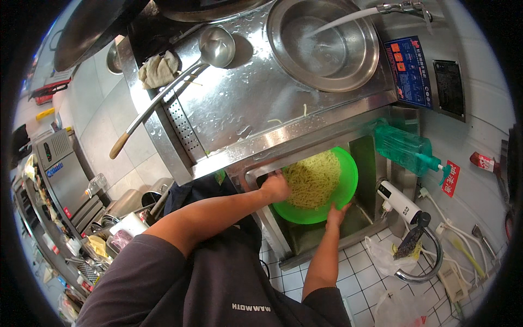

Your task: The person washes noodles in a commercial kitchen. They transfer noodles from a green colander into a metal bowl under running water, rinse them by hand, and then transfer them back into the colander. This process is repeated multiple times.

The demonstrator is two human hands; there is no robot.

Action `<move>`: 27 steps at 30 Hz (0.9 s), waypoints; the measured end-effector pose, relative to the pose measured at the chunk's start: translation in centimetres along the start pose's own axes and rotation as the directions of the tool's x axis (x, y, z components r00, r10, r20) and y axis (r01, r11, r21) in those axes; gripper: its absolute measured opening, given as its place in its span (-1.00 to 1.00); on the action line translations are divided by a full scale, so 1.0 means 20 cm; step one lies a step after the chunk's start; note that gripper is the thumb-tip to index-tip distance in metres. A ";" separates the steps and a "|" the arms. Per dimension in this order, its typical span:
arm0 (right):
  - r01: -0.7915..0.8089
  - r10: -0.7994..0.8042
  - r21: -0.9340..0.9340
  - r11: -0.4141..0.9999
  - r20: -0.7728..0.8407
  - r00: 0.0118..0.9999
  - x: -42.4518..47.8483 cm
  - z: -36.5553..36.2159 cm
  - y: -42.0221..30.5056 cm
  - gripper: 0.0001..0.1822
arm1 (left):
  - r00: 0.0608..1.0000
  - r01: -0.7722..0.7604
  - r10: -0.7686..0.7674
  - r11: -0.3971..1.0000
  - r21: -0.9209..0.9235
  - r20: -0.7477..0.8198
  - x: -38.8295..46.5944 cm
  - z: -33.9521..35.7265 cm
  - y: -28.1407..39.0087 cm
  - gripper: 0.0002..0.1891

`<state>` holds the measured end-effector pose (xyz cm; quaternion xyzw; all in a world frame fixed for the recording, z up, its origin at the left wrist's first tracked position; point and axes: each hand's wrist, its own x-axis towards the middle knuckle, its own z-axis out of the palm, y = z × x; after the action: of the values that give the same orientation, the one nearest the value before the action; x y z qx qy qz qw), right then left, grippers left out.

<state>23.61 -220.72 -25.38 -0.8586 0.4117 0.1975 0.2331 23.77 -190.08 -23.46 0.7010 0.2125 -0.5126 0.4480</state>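
Note:
A bright green plastic bowl [348,165] holds a large heap of thin yellow noodles [314,180]. It is held over the stainless-steel sink [363,159], tilted. My left hand [276,188] is at the bowl's left rim, its fingers partly hidden. Lower on the right, my right hand [336,215] grips the near rim from outside. Whether the bowl touches the sink's bottom cannot be seen.
Behind the sink, a wet steel counter [245,102] carries a long-handled ladle [217,47], a crumpled cloth [159,70] and a round metal basin [322,49] under a spout. A green pump bottle [404,141] and a white faucet unit [398,200] stand at the right.

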 end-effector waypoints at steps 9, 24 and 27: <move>-0.053 0.056 -0.023 0.998 0.145 0.988 0.24 -0.05 0.16 -0.25 | 0.997 0.053 -0.049 0.997 -0.062 0.056 -0.30 0.03 0.20 0.08; -0.259 0.214 0.131 0.957 0.280 0.936 0.21 -0.18 -0.03 -0.32 | 0.995 -0.089 0.094 0.985 -0.150 0.030 -0.37 0.19 0.12 -0.11; -0.274 0.244 0.217 0.937 0.155 0.957 0.19 -0.23 0.02 -0.27 | 0.904 -0.427 0.395 0.809 0.404 0.164 -0.26 0.31 0.09 -0.26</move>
<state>26.22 -225.80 -23.79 -0.7487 0.5266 0.2296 0.3309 19.86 -195.36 -18.38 0.7927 -0.0791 -0.4623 0.3894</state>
